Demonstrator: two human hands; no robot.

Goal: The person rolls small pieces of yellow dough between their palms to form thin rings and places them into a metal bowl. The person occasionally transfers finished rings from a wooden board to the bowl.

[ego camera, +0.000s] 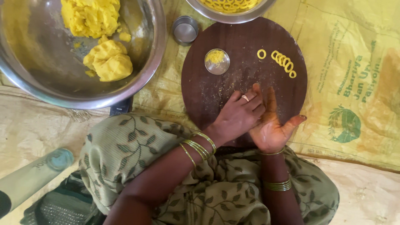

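My left hand [239,114], with a ring and gold bangles, lies flat across the palm of my right hand [273,127] over the near edge of a round dark wooden board [246,83]. The right palm faces up with its thumb spread out. Anything pressed between the palms is hidden. On the board's far side sit a single yellow dough ring [261,53], a row of overlapping dough rings [284,63] and a small steel dish [216,61] with yellow crumbs.
A large steel basin [158,41] at the upper left holds lumps of yellow dough [109,60]. A small steel cup [185,30] and a steel bowl [231,18] of yellow rings stand beyond the board. A yellow printed sack [350,83] covers the floor. A pale cylinder [29,179] lies at the lower left.
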